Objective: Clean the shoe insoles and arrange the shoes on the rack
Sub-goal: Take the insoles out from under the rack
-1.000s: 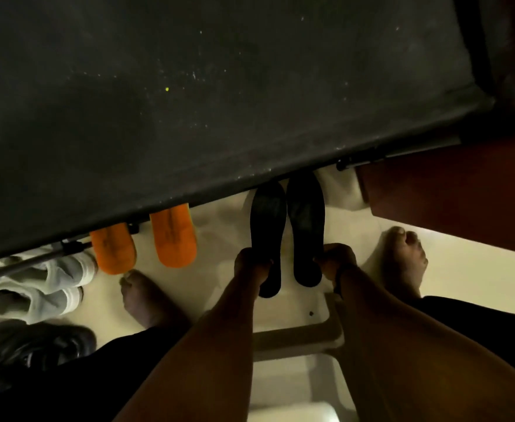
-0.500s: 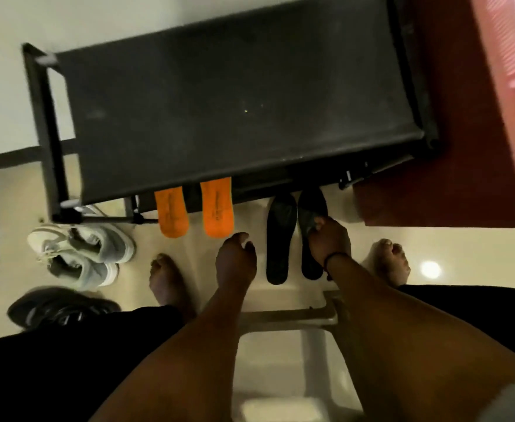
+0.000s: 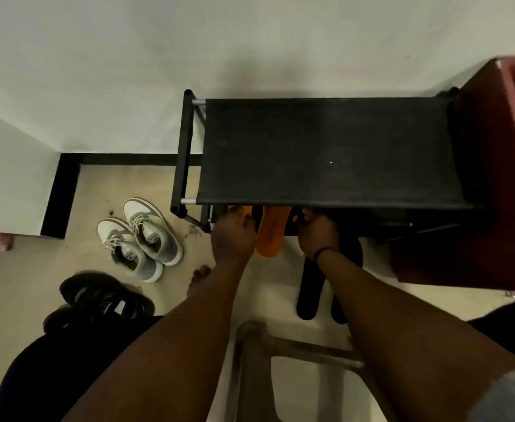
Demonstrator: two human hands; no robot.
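A black shoe rack (image 3: 326, 150) is seen from above against a pale wall: a flat rectangular top of dark, finely woven fabric, stretched between round black tubes with short silver connectors at the left corners. Two orange insoles (image 3: 269, 236) lean against its front edge with their upper ends hidden beneath the top; they are smooth, rounded at the heel and matte. The left hand (image 3: 233, 239) is laid over the left one, knuckles up, fingertips reaching under the rack edge; whether its grip is pinching the insole or merely resting cannot be told. The right hand (image 3: 317, 233), a thin dark band at its wrist, is reached under the same edge just beside the right orange insole, and its grip is hidden there too.

Two black insoles (image 3: 308, 293), long, flat and dull, lie side by side on the glossy cream floor tiles, partly covered by the right forearm.

To the left of the rack a pair of grey and white lace-up sneakers (image 3: 140, 239) stands on the floor, with small tongue labels too blurred to be read. Nearer, a pair of black shoes (image 3: 104, 296) with pale markings is seen. A reddish-brown wooden cabinet (image 3: 478, 208) stands against the rack's right side.
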